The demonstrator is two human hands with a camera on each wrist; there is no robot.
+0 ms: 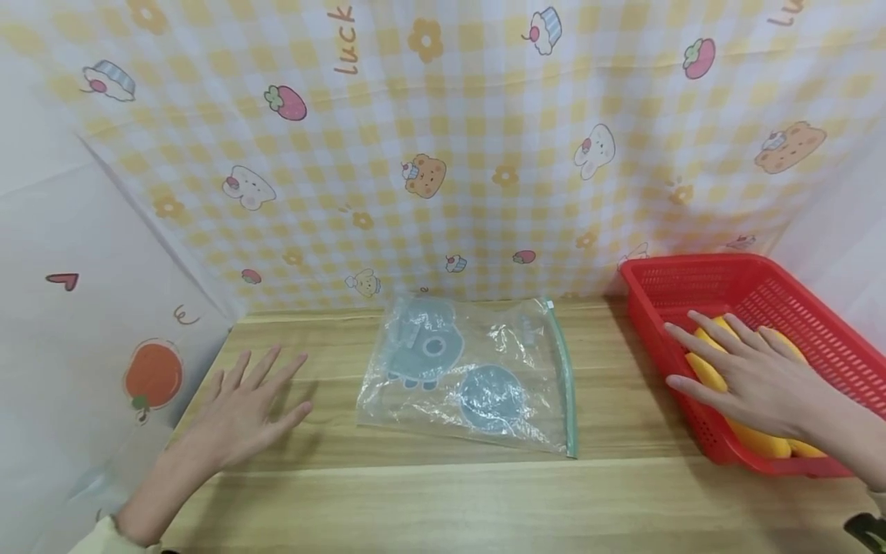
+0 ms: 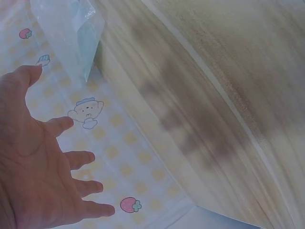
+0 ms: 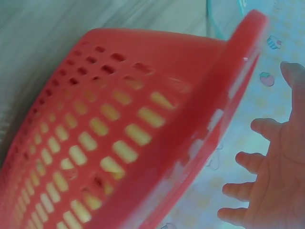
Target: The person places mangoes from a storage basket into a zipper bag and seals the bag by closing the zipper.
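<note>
Near the left edge of the wooden bench (image 1: 443, 492), the left hand (image 1: 242, 412) hovers flat, fingers (image 2: 71, 160) spread and released, holding nothing. Bare wood separates it from a clear zip bag (image 1: 471, 373) lying mid-bench near the back edge, its seal facing right. At the right edge, the right hand (image 1: 751, 377) rests straight fingers on yellow fruit (image 1: 757, 438) inside a red basket (image 1: 817, 331).

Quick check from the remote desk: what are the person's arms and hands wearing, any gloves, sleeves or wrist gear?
Both hands are bare: no gloves or rings show. The left hand has a pale cream sleeve cuff at the wrist. The right hand has a bare forearm; a dark item sits at the frame's corner, too cropped to identify.
</note>
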